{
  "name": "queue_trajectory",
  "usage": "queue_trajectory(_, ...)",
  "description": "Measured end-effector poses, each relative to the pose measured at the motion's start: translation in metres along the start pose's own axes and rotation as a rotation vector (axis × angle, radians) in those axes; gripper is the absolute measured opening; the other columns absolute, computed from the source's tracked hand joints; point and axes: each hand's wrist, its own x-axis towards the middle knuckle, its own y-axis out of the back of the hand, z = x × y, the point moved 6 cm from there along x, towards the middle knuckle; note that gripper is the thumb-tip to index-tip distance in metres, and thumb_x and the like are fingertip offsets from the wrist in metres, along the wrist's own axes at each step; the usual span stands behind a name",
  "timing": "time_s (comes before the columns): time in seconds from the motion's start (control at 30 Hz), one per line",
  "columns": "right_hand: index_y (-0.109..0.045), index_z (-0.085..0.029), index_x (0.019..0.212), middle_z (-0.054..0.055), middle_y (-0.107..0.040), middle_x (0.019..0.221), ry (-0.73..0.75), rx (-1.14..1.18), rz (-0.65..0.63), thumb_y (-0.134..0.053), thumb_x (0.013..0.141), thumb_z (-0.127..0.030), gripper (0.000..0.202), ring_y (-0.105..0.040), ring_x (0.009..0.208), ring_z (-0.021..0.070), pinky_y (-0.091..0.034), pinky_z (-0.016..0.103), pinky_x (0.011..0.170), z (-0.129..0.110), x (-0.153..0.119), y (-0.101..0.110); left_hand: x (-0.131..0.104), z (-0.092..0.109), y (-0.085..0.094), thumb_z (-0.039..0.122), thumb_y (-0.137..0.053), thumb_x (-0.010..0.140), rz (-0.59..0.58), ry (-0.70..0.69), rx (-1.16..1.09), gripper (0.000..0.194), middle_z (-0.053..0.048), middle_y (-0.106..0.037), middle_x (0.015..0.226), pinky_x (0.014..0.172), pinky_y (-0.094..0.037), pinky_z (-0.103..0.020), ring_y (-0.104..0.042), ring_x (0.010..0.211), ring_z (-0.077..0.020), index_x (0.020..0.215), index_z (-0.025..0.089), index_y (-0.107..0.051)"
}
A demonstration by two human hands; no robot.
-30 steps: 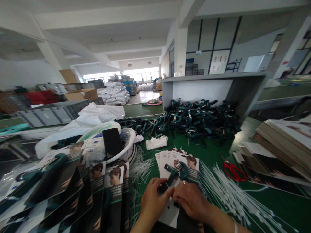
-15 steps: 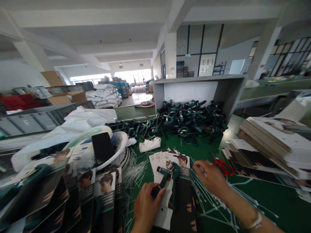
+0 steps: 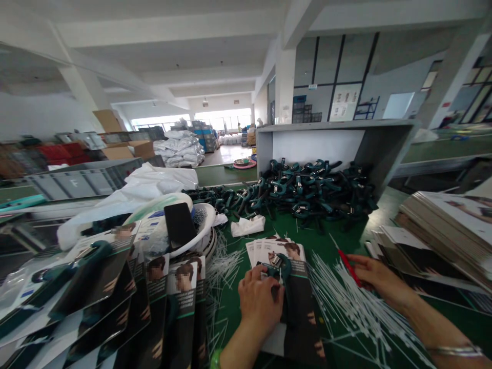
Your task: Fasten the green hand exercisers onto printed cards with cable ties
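My left hand (image 3: 259, 300) is closed around a dark green hand grip strengthener (image 3: 285, 264) with a metal spring at its top. The strengthener lies on a printed cardboard card (image 3: 302, 292), over a small fan of similar cards. A bit of white tie shows by my left fingertips. On the right, my right hand (image 3: 374, 279) holds red-handled scissors (image 3: 349, 267), their blades pointing away and up to the left. Beneath and beside that hand, many thin white cable ties (image 3: 357, 312) lie loose on the green table.
A heap of hand grip strengtheners (image 3: 307, 189) spills from a grey bin (image 3: 395, 154). Card stacks (image 3: 442, 230) stand on the right. To the left are carded strengtheners (image 3: 96, 287), a white basket (image 3: 209, 220) bearing a black phone (image 3: 180, 225), and more ties (image 3: 226, 266).
My right hand has picked up the red scissors from the table and moved to the right. My left hand has shifted up along the strengthener, nearer its spring. The view has turned slightly left.
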Motion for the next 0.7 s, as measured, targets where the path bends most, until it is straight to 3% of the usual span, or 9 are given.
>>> queue_trajectory(0.03,-0.048,-0.013,0.121,0.009,-0.068,0.088,0.032,0.087,-0.097,-0.054,0.071,-0.038,0.056,-0.065,0.074,0.0197,-0.049,0.028,0.061,-0.009,-0.011,-0.018,0.003,-0.001,-0.003,0.029,-0.059,0.070,-0.011,0.027,-0.026,0.012,-0.005,-0.057,0.113,0.086,-0.036,-0.041,-0.049,0.104,-0.0271,0.072,0.027,-0.071)
queue_trajectory(0.1,-0.047,-0.013,0.121,0.007,-0.068,0.087,0.095,0.041,-0.257,-0.054,0.073,-0.036,0.054,-0.064,0.074,0.0192,-0.050,0.029,0.063,-0.027,-0.032,-0.053,0.007,-0.007,-0.011,0.026,-0.058,0.070,-0.027,0.079,-0.130,0.012,-0.006,-0.057,0.109,0.085,-0.037,-0.038,-0.050,0.100,-0.0244,0.071,0.024,-0.069)
queue_trajectory(0.13,-0.050,-0.014,0.119,0.006,-0.067,0.081,0.158,-0.071,-0.277,-0.053,0.074,-0.032,0.049,-0.063,0.071,0.0184,-0.050,0.029,0.064,-0.036,-0.041,-0.067,0.008,-0.011,-0.015,0.026,-0.056,0.071,-0.035,0.098,-0.202,0.012,-0.006,-0.057,0.106,0.085,-0.038,-0.036,-0.051,0.099,-0.0230,0.070,0.023,-0.068)
queue_trajectory(0.23,-0.053,-0.018,0.119,0.009,-0.066,0.098,0.436,-0.518,-0.182,-0.048,0.072,-0.013,0.047,-0.063,0.084,0.0209,-0.050,0.036,0.077,-0.060,-0.054,-0.089,0.012,-0.024,-0.024,0.026,-0.055,0.073,-0.057,0.112,-0.423,0.014,-0.007,-0.056,0.096,0.086,-0.039,-0.032,-0.052,0.097,-0.0208,0.065,0.019,-0.064)
queue_trajectory(0.3,-0.054,-0.018,0.121,0.012,-0.063,0.108,0.582,-0.772,-0.100,-0.043,0.068,-0.003,0.056,-0.061,0.093,0.0232,-0.048,0.040,0.082,-0.068,-0.056,-0.094,0.014,-0.030,-0.026,0.027,-0.055,0.072,-0.054,0.113,-0.532,0.014,-0.007,-0.056,0.094,0.088,-0.039,-0.031,-0.052,0.097,-0.0206,0.063,0.018,-0.062)
queue_trajectory(0.4,-0.055,-0.017,0.120,0.013,-0.064,0.103,0.736,-0.968,-0.063,-0.044,0.068,-0.001,0.056,-0.062,0.089,0.0243,-0.051,0.040,0.076,-0.072,-0.055,-0.094,0.015,-0.035,-0.027,0.028,-0.056,0.072,-0.036,0.139,-0.636,0.015,-0.007,-0.055,0.094,0.088,-0.039,-0.031,-0.053,0.096,-0.0205,0.061,0.018,-0.060)
queue_trajectory(0.57,-0.059,-0.019,0.112,0.011,-0.064,0.092,0.938,-1.039,0.030,-0.046,0.073,-0.007,0.042,-0.062,0.078,0.0212,-0.051,0.032,0.066,-0.081,-0.063,-0.089,0.016,-0.034,-0.026,0.026,-0.055,0.072,-0.020,0.164,-0.666,0.017,-0.006,-0.056,0.090,0.087,-0.040,-0.031,-0.053,0.094,-0.0197,0.057,0.018,-0.057)
queue_trajectory(0.7,-0.059,-0.020,0.111,0.009,-0.064,0.086,0.982,-1.073,0.120,-0.047,0.079,-0.011,0.035,-0.061,0.073,0.0199,-0.049,0.029,0.061,-0.079,-0.063,-0.099,0.013,-0.030,-0.022,0.026,-0.056,0.074,0.010,0.104,-0.607,0.014,-0.006,-0.056,0.094,0.090,-0.040,-0.032,-0.053,0.097,-0.0198,0.063,0.018,-0.061)
